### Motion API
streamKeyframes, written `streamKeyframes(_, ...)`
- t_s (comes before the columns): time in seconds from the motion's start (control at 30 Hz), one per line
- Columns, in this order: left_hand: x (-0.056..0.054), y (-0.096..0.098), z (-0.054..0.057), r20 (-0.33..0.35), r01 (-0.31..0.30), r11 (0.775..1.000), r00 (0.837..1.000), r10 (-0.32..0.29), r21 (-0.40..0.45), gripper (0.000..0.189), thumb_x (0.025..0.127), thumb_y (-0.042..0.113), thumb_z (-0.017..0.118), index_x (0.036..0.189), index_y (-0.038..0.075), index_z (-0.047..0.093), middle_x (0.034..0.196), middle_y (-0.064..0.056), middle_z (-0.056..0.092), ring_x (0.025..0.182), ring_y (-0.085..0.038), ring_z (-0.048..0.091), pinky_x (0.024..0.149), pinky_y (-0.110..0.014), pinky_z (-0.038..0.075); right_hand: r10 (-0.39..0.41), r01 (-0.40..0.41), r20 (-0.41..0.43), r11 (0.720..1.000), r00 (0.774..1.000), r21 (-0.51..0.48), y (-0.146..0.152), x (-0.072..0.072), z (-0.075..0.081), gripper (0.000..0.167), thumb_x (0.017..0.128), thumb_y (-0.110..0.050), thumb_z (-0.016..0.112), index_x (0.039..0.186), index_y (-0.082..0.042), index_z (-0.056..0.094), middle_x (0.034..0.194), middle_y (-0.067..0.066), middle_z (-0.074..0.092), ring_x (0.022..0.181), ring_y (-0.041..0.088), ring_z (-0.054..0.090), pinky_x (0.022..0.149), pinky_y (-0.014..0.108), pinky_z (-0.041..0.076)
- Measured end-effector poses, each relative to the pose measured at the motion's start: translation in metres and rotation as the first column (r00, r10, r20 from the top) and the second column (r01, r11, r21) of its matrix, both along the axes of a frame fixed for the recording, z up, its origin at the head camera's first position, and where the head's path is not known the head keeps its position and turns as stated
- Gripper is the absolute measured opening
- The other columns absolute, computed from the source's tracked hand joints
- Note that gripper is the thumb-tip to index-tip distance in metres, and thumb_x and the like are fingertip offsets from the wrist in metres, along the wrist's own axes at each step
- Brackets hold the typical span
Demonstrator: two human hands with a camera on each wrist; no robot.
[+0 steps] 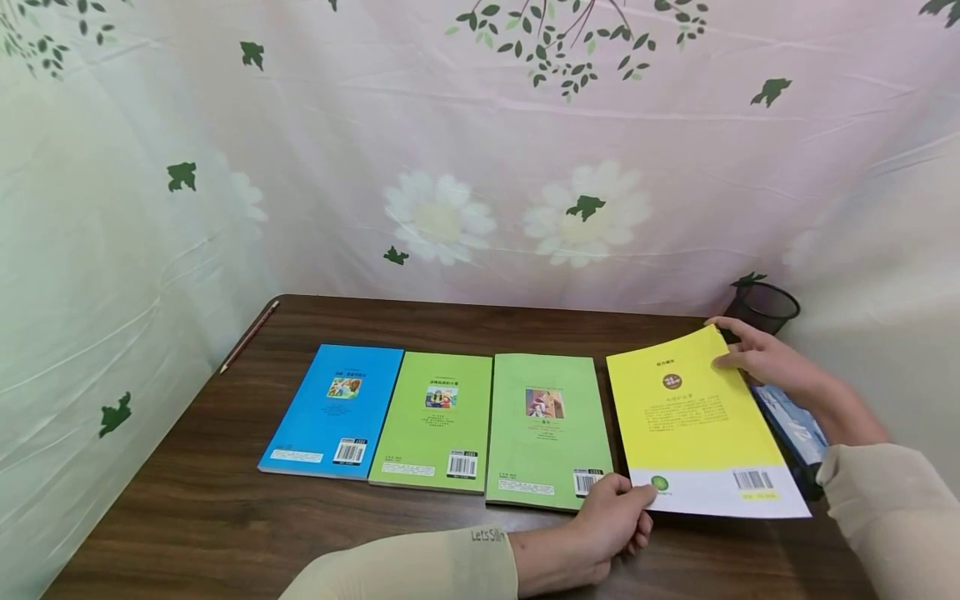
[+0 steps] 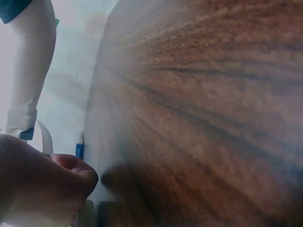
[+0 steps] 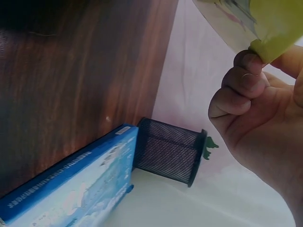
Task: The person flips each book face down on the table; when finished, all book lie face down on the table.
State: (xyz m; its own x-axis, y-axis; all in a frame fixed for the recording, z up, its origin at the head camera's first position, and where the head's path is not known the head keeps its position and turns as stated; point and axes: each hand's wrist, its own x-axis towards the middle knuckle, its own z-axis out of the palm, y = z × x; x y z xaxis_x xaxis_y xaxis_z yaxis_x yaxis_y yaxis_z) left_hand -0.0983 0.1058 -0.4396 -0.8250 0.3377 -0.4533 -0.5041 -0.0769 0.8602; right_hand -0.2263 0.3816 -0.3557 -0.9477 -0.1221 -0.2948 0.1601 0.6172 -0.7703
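Observation:
Both hands hold a yellow and white book (image 1: 693, 425) at the right end of a row on the brown table (image 1: 225, 517). My left hand (image 1: 617, 517) pinches its near left corner. My right hand (image 1: 753, 354) pinches its far right corner, lifted off the table; the right wrist view shows the yellow corner (image 3: 274, 28) pinched between my fingers (image 3: 246, 71). To the left lie a green book (image 1: 546, 429), a second green book (image 1: 437, 421) and a blue book (image 1: 333, 411), all flat with back covers up. In the left wrist view my curled left fingers (image 2: 71, 175) sit by the wood.
A black mesh pen cup (image 1: 761, 306) stands at the table's far right corner. A blue book (image 1: 795, 429) lies under my right forearm beside the yellow one. A pencil (image 1: 249, 336) rests at the far left edge. Flowered cloth hangs behind and at both sides.

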Motion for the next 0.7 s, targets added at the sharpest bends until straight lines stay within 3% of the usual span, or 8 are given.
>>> streamKeyframes(0.37,0.004,-0.001,-0.001,0.006,0.009,1.0,1.0,-0.009,-0.003,0.016,0.094,0.019,0.064,0.091,0.012,0.05,0.056,0.004,0.046,0.046,-0.007,0.038,0.042,-0.017,0.029,0.012,-0.014,0.045,0.999,0.999,0.036,0.007,-0.004,-0.018,0.081,0.101,-0.013,0.053,0.159,-0.005,-0.002,0.109,0.015,0.07,0.08,0.025,0.071,0.064,0.035,0.057)
streamKeyframes(0.7,0.006,-0.003,0.0,0.016,0.026,1.0,1.0,-0.026,-0.006,0.014,0.094,0.017,0.063,0.092,0.011,0.05,0.057,0.005,0.046,0.045,-0.006,0.038,0.042,-0.016,0.029,0.004,-0.015,0.107,0.995,0.994,0.101,0.016,-0.001,-0.038,0.085,0.102,-0.021,0.053,0.159,-0.004,-0.007,0.098,0.009,0.069,0.066,0.023,0.058,0.055,0.029,0.046)
